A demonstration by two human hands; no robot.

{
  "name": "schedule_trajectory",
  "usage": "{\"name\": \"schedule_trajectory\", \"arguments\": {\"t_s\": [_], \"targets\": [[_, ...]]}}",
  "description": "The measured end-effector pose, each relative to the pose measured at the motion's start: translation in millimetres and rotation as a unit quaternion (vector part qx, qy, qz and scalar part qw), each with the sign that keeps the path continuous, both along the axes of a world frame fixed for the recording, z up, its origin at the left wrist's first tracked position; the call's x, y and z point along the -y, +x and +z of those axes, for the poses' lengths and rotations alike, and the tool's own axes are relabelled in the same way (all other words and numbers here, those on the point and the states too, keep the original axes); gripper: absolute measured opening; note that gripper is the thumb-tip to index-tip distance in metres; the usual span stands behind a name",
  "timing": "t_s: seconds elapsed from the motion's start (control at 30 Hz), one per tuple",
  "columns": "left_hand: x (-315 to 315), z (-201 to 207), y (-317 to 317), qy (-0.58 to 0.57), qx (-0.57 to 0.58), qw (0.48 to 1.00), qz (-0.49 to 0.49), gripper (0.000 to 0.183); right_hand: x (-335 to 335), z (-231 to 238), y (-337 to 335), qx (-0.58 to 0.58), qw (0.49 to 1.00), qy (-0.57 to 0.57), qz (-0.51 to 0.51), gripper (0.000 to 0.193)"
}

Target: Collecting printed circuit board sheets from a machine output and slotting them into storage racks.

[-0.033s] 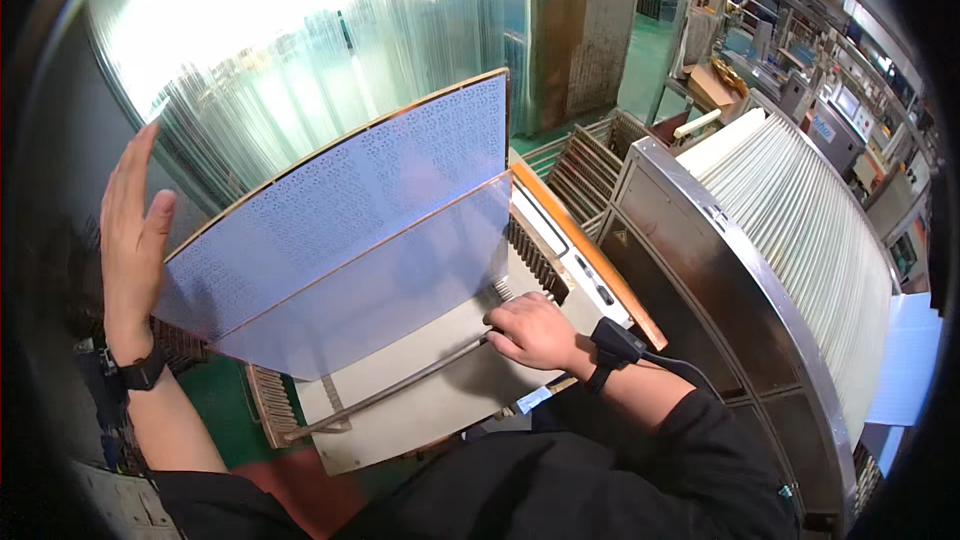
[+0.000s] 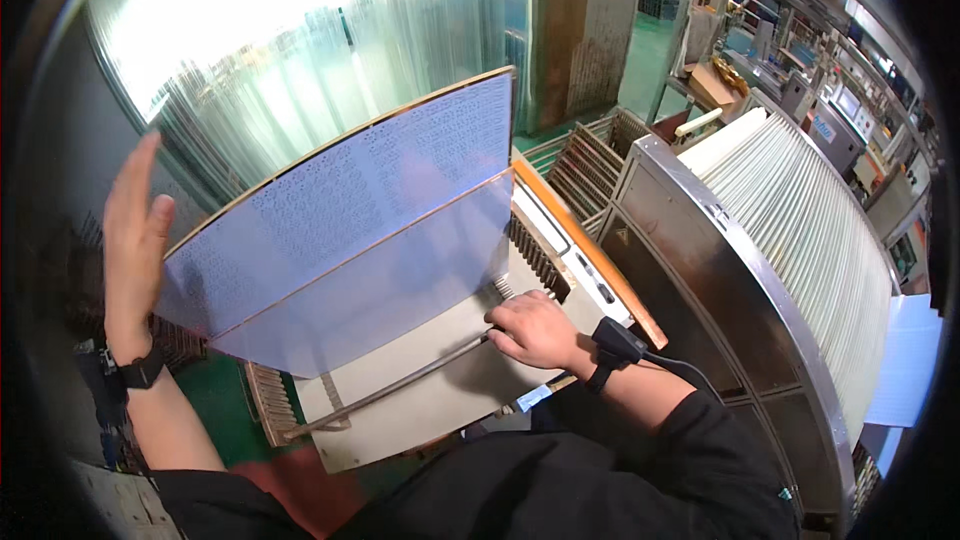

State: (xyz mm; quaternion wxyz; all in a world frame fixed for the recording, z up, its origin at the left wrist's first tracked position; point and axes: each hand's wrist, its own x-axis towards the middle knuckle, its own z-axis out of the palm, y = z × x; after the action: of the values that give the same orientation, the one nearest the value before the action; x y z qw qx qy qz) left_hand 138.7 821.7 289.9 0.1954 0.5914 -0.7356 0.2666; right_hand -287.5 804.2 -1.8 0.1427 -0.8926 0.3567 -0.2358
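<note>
A large bluish panel with a pattern of tiny holes (image 2: 370,155) stands on edge, tilted back. In front of it a plain, copper-edged bluish panel (image 2: 400,270) stands upright in the slotted rack (image 2: 268,405). My left hand (image 2: 135,240) is raised at the left edge of the perforated panel, fingers stretched out, its palm side toward the edge; whether it touches is hard to tell. My right hand (image 2: 537,330) is closed around the right end of a thin metal rod (image 2: 400,383) that crosses the front of the rack. Its fingertips are partly hidden.
A metal-framed machine (image 2: 690,270) holding a row of many pale upright sheets stands at the right. An orange-edged white ledge (image 2: 585,265) runs beside the rack. Translucent strip curtains (image 2: 430,50) hang behind, with another wire rack (image 2: 585,165) near them.
The perforated panel has shifted very slightly to the right. My left hand's fingers have moved a little to the right with it. My right hand stays in place.
</note>
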Motion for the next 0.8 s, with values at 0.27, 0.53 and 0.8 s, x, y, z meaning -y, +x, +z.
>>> {"name": "schedule_trajectory", "arguments": {"t_s": [0.27,0.53,0.8], "targets": [[9,-29,-13,0.05,-0.112,0.992,-0.04,0.069,4,-2,7,-0.008,1.0,0.004,-0.001,0.022],[46,-76,-95,0.107,0.024,0.989,-0.098,0.072,-2,7,-10,-0.004,0.999,0.039,-0.017,0.035],[35,-138,-68,0.228,0.006,0.972,-0.049,0.081,-14,85,-84,0.209,0.966,-0.104,-0.112,0.048]]}}
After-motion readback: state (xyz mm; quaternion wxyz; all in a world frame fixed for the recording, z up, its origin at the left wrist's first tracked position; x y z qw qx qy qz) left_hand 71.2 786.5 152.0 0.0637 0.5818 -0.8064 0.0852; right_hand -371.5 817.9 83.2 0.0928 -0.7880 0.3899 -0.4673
